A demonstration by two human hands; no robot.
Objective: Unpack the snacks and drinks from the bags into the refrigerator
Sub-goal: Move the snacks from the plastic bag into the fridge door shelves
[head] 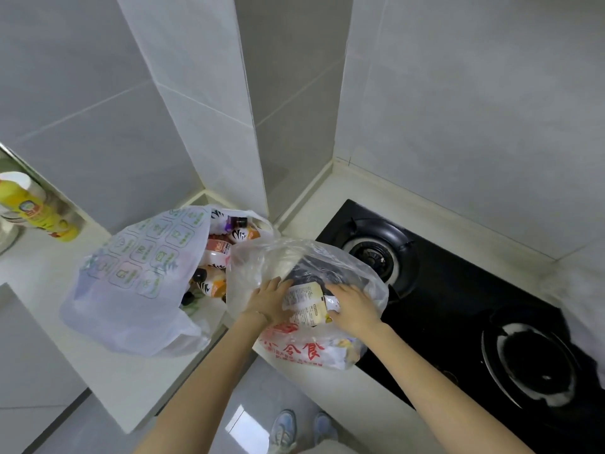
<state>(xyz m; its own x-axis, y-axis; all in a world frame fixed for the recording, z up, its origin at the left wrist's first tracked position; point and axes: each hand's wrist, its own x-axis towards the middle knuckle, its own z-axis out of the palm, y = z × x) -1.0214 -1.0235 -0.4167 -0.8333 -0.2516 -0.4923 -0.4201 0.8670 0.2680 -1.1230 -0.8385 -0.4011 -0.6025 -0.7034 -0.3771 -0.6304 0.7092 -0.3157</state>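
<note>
**Both hands inside the clear snack bag at the table edge**

Two plastic bags stand side by side on the pale stone table (108, 352), in the corner where grey tiled walls meet. The left one is a white translucent plastic bag printed with green squares (131, 286); its mouth gapes open and shows several small drink bottles with dark caps and orange-and-white labels (217, 257) packed upright and leaning inside. Just beside it, touching it, is a clear crinkled plastic bag with red printed characters (304, 306) on its lower front. This bag sits at the table's front edge and partly overlaps the black glass gas hob (458, 290), near the rear burner (376, 250); a second burner (537, 358) lies closer to the viewer on the right.

The left hand (266, 298) reaches into the clear bag's opening, its fingers (275, 283) spread flat against a cream-coloured snack packet with fine printed text (306, 304). The right hand (352, 304) lies on the other side of the same packet, fingers curled over its top edge beside a dark packet (311, 273) deeper in the bag. Together the two hands press the cream packet between them; neither hand closes fully around it.

At the far left, a yellow plastic bottle with a white cap (32, 208) stands on a ledge. Below, on the glossy floor, a pair of light blue shoes (301, 430) shows.
</note>
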